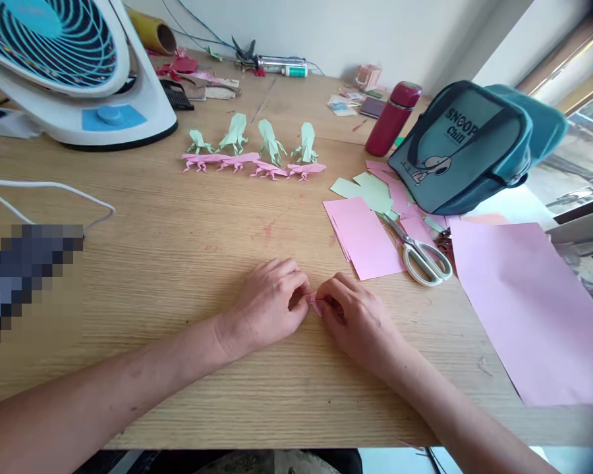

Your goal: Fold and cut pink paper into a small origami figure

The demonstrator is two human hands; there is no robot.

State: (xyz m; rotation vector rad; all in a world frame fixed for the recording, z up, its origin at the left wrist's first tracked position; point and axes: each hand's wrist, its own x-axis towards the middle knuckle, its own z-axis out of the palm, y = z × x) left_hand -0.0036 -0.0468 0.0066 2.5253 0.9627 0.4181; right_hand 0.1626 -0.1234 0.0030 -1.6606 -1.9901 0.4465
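Observation:
A small folded piece of pink paper is pinched between my two hands, low over the front middle of the wooden table. My left hand grips its left end with thumb and fingertips. On the right end, my right hand closes its fingers, which hide much of the piece. Farther back stand several folded green paper figures, with a row of pink paper figures just in front of them. Pink paper sheets lie beyond my right hand, beside white-handled scissors.
A large pink sheet covers the right side of the table. Behind it are a teal bag and a red bottle. A white fan and a white cable are at left.

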